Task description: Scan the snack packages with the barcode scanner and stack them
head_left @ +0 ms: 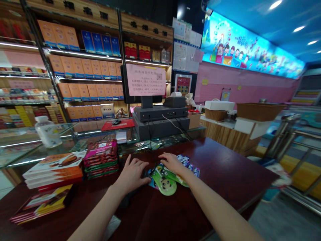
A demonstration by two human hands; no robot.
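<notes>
My left hand point(131, 174) lies palm down on the dark red wooden counter point(220, 167), fingers apart, with nothing visibly held. My right hand point(172, 163) rests on a pile of green panda-shaped packets point(165, 184), its fingers spread over them. Small blue-and-white sachets point(187, 161) lie just beyond those fingers. To the left stand a stack of red and green snack packs point(101, 159) and a stack of flat orange-and-white boxes point(54, 170). A yellow-and-red box pile point(42, 202) lies nearer me.
A glass display case point(42, 147) with a plastic jar point(47, 132) on it adjoins the counter. Behind stand a till terminal point(160, 113) with cables and a pink notice point(145, 79). A wicker basket point(260, 111) sits right, and a metal railing point(283, 147) runs beyond the counter edge.
</notes>
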